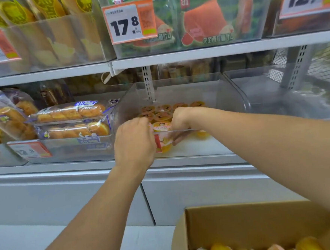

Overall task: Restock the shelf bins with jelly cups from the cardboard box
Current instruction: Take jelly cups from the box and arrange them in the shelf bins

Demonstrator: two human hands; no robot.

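- Both hands are working at the front of the clear shelf bin (234,92) in the middle of the frame, setting a jelly cup (161,128) into the near row.
- The left hand (134,140) is pinching the cup's left side from outside the bin's front wall; the right hand (179,120) is reaching in over the wall, its grip curled against the cup's right side.
- To do this well, the cup should be going down upright, lid up, snug against the placed cups (159,112) behind it, with the fingers freeing only once it is sitting flat.
- The cup is looking small and translucent, with orange-yellow filling and a pale printed lid.
- More cups are waiting in the cardboard box (245,226) at the lower right.
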